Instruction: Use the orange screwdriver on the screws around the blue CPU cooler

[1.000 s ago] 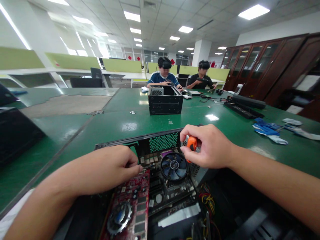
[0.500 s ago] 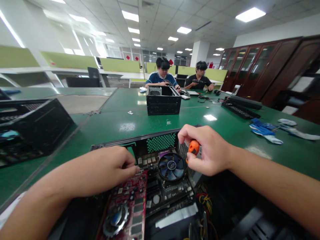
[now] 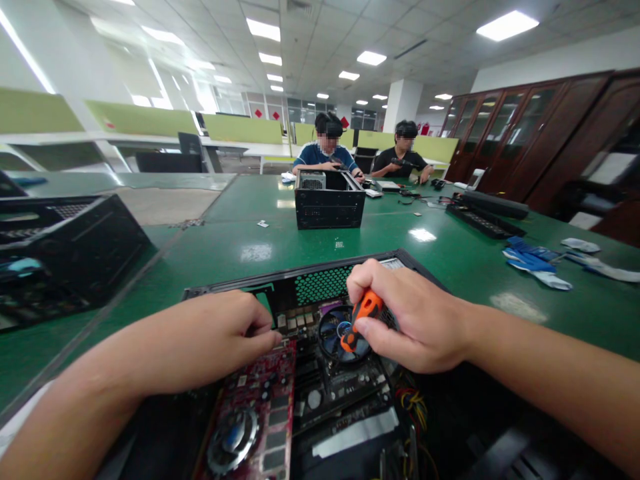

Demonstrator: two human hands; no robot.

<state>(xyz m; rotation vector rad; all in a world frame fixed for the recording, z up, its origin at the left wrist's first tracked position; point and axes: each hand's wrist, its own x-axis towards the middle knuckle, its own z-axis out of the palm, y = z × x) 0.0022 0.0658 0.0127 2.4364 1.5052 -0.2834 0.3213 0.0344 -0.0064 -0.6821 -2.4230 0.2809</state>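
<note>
An orange-and-black screwdriver is gripped in my right hand, over the blue-bladed CPU fan. Its shaft and tip cannot be made out. My left hand is closed, thumb and forefinger together at the upper end of a red graphics card; what lies between these fingertips is hidden. The card, with a round silver-and-blue cooler, sits in an open black computer case. Beside it the motherboard shows.
Another black case stands farther back on the green table, and one more case lies left. Blue-and-white gloves are at the right. Coloured cables run inside my case. Two people sit across the table.
My right hand has moved left and slightly down, bringing the screwdriver from beside the fan to over it, and its handle has swung into fuller view. My left hand stays put.
</note>
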